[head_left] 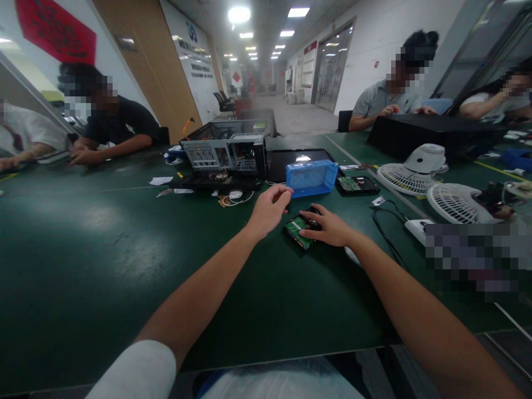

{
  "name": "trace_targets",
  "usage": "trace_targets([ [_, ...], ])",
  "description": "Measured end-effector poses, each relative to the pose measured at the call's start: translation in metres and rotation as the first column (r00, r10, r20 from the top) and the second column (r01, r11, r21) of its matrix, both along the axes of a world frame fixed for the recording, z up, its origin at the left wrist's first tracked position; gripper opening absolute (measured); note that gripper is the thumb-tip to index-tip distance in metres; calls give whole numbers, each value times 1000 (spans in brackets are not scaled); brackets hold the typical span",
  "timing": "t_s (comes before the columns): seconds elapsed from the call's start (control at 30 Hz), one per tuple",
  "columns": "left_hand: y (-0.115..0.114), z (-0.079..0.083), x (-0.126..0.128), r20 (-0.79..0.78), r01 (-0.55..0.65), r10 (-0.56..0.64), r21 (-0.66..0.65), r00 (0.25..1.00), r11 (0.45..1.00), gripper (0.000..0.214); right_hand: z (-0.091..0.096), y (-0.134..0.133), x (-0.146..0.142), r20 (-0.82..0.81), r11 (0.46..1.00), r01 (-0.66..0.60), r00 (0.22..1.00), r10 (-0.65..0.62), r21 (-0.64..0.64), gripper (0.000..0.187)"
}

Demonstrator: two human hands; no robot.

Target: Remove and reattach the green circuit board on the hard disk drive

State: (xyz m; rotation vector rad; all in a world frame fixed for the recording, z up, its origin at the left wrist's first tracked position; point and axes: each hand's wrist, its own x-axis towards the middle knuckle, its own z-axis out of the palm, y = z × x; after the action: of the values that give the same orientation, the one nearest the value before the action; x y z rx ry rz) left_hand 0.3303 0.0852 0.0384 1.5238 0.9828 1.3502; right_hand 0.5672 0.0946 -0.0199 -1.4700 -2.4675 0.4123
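A hard drive (298, 230) lies on the green table in front of me, its green circuit board facing up. My right hand (330, 227) rests on it from the right, thumb and fingers against its near and far sides. Just beyond its left corner, my left hand (271, 209) is closed in a pinch; something small and dark shows under the fingertips, too unclear to name. Behind both hands stands a blue plastic bin (312, 178) on its side, its opening towards me. A second hard drive (357, 185) lies to the right of the bin.
An opened computer case (226, 155) stands beyond my left hand, with cables and paper scraps before it. On the right are white fan parts (409, 172), a power strip (417, 228) and black cable. Several people sit around the table (103, 266).
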Motion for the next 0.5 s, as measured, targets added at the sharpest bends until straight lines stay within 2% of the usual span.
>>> trace_targets([
  [0.1, 0, 0, -1, -21, 6, -5, 51, 1000, 999, 18, -1, 1, 0, 0, 1000, -8, 1000, 8, 7, 83],
  [0.2, -1, 0, -1, 7, 68, -68, 38, 998, 997, 19, 0, 1, 1, 4, 1000, -4, 1000, 4, 5, 83],
  [0.4, 1, 0, 0, 261, 200, -171, -87, 950, 976, 18, 0, 0, 0, 6, 1000, 1, 1000, -1, 2, 83],
  [0.5, 2, 0, 0, 300, 214, -171, -118, 939, 970, 19, 0, 0, 0, 7, 1000, 8, 1000, -8, 6, 83],
])
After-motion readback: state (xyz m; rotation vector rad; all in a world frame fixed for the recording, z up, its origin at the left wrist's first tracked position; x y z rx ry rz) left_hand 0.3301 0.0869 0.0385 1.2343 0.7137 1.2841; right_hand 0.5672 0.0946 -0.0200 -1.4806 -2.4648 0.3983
